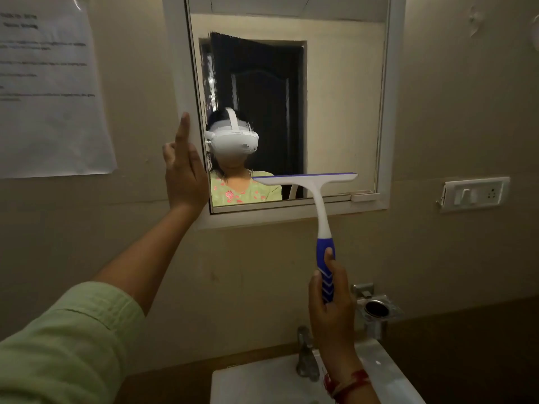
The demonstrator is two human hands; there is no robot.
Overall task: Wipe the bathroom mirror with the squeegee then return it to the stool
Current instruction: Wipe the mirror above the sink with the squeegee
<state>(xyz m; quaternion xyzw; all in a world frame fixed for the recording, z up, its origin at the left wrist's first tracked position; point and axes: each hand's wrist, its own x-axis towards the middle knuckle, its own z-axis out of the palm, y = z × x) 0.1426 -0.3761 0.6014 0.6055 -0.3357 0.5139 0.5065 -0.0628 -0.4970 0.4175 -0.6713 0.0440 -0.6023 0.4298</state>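
The right hand (pixel 331 304) is clamped on the squeegee (pixel 319 217) handle, which rises to a level blade low on the mirror (pixel 335 112). Farther left, the left hand (pixel 183 167), fingers loose, braces the frame. No stool shows.

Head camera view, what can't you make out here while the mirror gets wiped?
- Stool: nowhere in the head view, outside the frame.
- Printed sheet on the wall: text too blurred to read.
- Sink: cut off by the bottom edge, partly behind the right hand.
- Squeegee blade: whether it touches the mirror cannot be told.
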